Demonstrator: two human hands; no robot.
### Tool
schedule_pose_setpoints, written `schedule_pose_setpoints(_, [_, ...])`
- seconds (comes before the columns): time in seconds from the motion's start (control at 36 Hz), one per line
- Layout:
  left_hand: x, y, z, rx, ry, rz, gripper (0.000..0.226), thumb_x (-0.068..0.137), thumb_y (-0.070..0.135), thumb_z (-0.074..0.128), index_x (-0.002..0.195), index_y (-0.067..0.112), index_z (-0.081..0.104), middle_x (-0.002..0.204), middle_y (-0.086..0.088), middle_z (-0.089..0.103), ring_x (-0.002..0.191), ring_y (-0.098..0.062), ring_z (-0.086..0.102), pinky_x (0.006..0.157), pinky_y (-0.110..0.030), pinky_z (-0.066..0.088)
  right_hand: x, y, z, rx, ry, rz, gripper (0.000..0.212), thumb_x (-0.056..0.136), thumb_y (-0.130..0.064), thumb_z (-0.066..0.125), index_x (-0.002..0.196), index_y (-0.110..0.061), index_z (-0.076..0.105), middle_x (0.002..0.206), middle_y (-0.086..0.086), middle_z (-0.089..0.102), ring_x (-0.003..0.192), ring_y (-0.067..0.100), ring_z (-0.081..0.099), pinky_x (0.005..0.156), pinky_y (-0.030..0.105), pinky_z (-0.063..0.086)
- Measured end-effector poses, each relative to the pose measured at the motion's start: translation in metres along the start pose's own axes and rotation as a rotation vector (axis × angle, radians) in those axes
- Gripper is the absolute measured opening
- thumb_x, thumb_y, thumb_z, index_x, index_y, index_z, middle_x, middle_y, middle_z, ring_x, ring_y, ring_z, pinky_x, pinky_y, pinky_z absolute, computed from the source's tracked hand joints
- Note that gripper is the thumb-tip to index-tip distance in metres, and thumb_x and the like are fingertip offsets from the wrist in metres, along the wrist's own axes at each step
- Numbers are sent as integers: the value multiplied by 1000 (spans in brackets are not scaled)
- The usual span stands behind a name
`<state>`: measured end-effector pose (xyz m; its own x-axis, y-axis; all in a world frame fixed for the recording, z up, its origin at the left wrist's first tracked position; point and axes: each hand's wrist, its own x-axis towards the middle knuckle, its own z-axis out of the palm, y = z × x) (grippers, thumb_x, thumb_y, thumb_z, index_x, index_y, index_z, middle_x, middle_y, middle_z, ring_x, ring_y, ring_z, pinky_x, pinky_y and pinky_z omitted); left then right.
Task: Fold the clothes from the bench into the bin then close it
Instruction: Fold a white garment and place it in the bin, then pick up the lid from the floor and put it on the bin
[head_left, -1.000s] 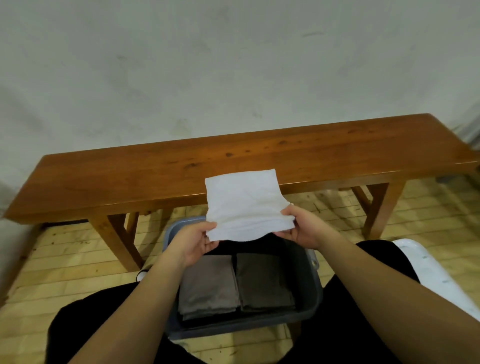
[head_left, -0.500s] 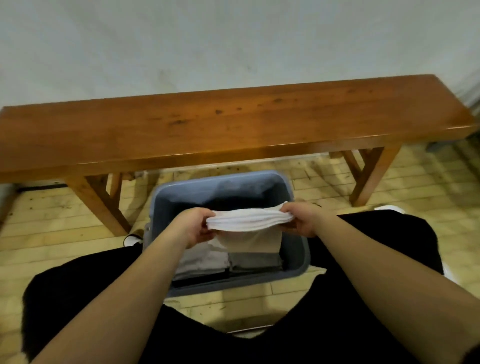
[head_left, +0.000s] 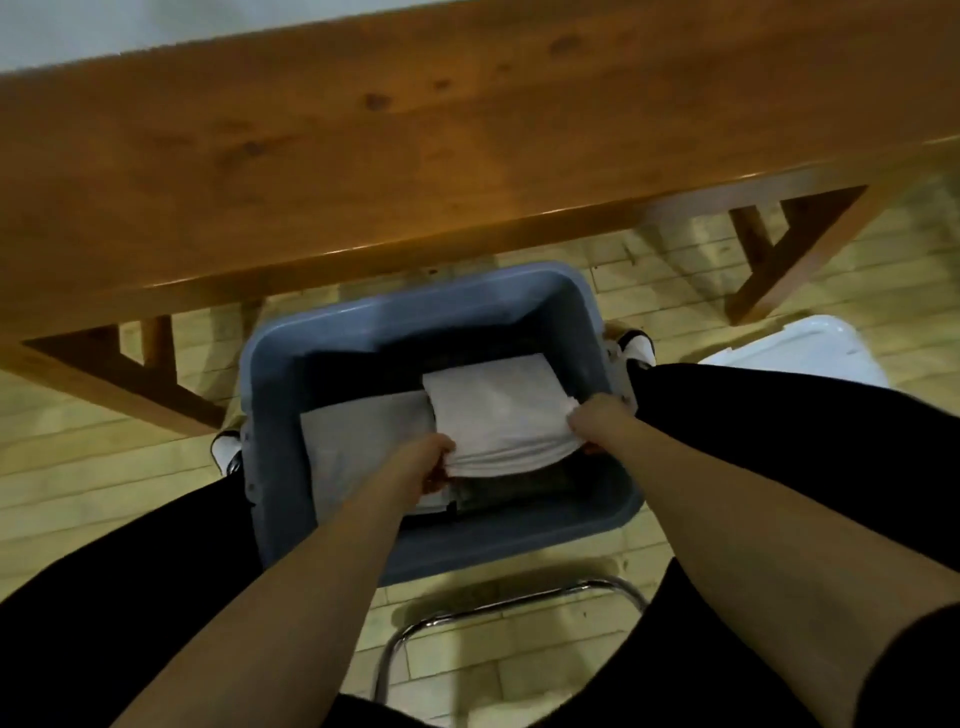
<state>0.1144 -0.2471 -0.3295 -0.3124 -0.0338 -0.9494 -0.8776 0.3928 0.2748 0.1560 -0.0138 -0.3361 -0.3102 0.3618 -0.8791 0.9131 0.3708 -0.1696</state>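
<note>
Two hands reach into one blue-grey bin (head_left: 524, 291) on the floor below one wooden bench (head_left: 363, 156). Left to right: a folded grey garment (head_left: 358, 441) lies flat inside; the left hand (head_left: 423, 462) pinches the near left corner of one folded white cloth (head_left: 498, 410); the right hand (head_left: 597, 421) grips its right edge, fingers curled over it. One white lid (head_left: 800, 353) lies on the floor at right.

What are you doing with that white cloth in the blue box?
A seated person is putting folded laundry away. Both hands, left hand and right hand, grip a folded white cloth and lower it into the blue bin, over a darker folded cloth and beside a grey one. The wooden bench shows no clothes. The bin is not closed yet.
</note>
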Motion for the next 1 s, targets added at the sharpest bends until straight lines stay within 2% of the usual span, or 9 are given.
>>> schedule_pose_setpoints(0.06, [11, -16, 5, 119, -8, -16, 11, 97, 10, 55, 90, 2, 56, 79, -15, 58, 64, -23, 54, 52, -28, 50, 7, 10, 16, -253, -40, -6, 21, 102, -10, 41, 101, -2, 60, 96, 15, 58, 88, 29, 58, 83, 35, 46])
schedule_pose_setpoints(0.14, [30, -38, 7, 393, -12, 38, 9, 93, 9, 58, 88, 2, 61, 86, -21, 64, 66, -29, 59, 63, -36, 55, 18, 22, 38, -414, -82, 5, 32, 103, -7, 36, 128, 3, 53, 134, 22, 54, 123, 34, 53, 98, 35, 43])
schedule_pose_setpoints(0.19, [38, -45, 6, 518, -18, 53, 12, 93, 10, 57, 92, -2, 61, 86, -22, 64, 65, -29, 61, 61, -35, 56, 21, 27, 44, -404, -63, 16, 35, 100, -7, 41, 131, 4, 53, 136, 22, 54, 127, 35, 51, 101, 36, 42])
schedule_pose_setpoints(0.39, [56, -58, -1, 975, -23, 101, 38, 104, 15, 41, 136, 0, 54, 139, -19, 54, 125, -33, 52, 103, -33, 37, 26, 27, 47, -600, -181, 21, 29, 105, -15, 36, 124, -5, 56, 119, 19, 59, 97, 31, 57, 94, 37, 45])
schedule_pose_setpoints(0.5, [52, -54, 3, 831, 54, 69, 31, 93, 8, 54, 121, -2, 64, 120, -19, 66, 108, -31, 65, 87, -34, 51, 23, 16, 41, -561, -208, -30, 24, 102, -15, 40, 117, -5, 56, 94, 13, 55, 70, 22, 45, 76, 33, 42])
schedule_pose_setpoints(0.61, [20, -27, 11, 526, 47, 105, 25, 97, 8, 48, 116, -2, 60, 90, -12, 67, 62, -21, 56, 47, -22, 46, -3, -9, 22, -524, -175, -143, 18, 102, -21, 41, 92, -10, 50, 76, 7, 41, 65, 19, 40, 75, 32, 39])
schedule_pose_setpoints(0.72, [-10, 9, 19, 346, 49, 272, 14, 101, 18, 45, 103, 10, 56, 89, -8, 68, 64, -18, 56, 53, -26, 39, -30, -38, -2, -529, -198, -254, 30, 102, -15, 41, 73, -12, 47, 73, 9, 44, 63, 21, 42, 61, 30, 38])
schedule_pose_setpoints(0.83, [-53, 56, 38, 268, 58, 508, 11, 99, 17, 49, 98, 12, 60, 89, -9, 70, 65, -18, 58, 54, -25, 41, -67, -51, -45, -431, -52, -421, 23, 97, -18, 46, 81, -8, 59, 75, 9, 54, 63, 19, 48, 55, 27, 36])
schedule_pose_setpoints(1.0, [-121, 114, 91, 292, -49, 735, 16, 99, 16, 50, 88, 17, 60, 78, -4, 66, 60, -18, 55, 50, -23, 40, -126, -37, -136, -358, 120, -553, 33, 100, -30, 44, 109, -8, 65, 102, 7, 67, 93, 25, 62, 77, 31, 49])
